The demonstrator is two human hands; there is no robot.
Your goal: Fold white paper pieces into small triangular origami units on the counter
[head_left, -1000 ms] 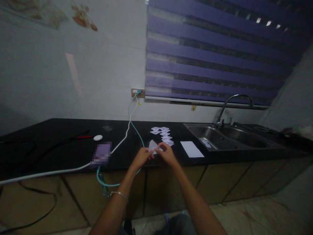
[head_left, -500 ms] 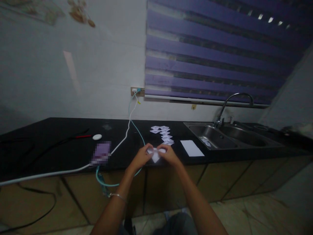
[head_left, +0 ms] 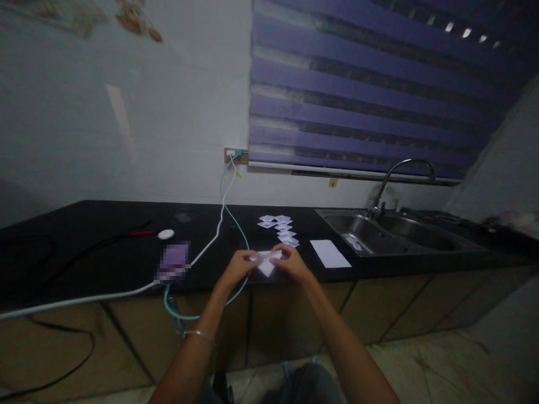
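Observation:
A folded piece of white paper (head_left: 266,267) with a point facing me is held between both hands at the front of the black counter. My left hand (head_left: 239,268) pinches its left side, thumb on top. On its right side my right hand (head_left: 292,264) grips with thumb and fingers. Just beyond lie several folded white paper pieces (head_left: 287,240) in a staggered column. To the right of my right hand rests a stack or sheet of flat white paper (head_left: 330,254); I cannot tell how many layers it has.
A steel double sink (head_left: 415,247) with a tall faucet (head_left: 381,193) stands on the right. White and teal cables (head_left: 221,216) run from the wall socket (head_left: 236,156) across the black counter (head_left: 126,264). Left are a pixelated purple object (head_left: 174,259) and a white oval object (head_left: 165,234).
Both hands have shifted slightly on the folded paper, and its upper edge now looks wider and flatter. The thumbs now lie over the paper's top. Other things stay in place.

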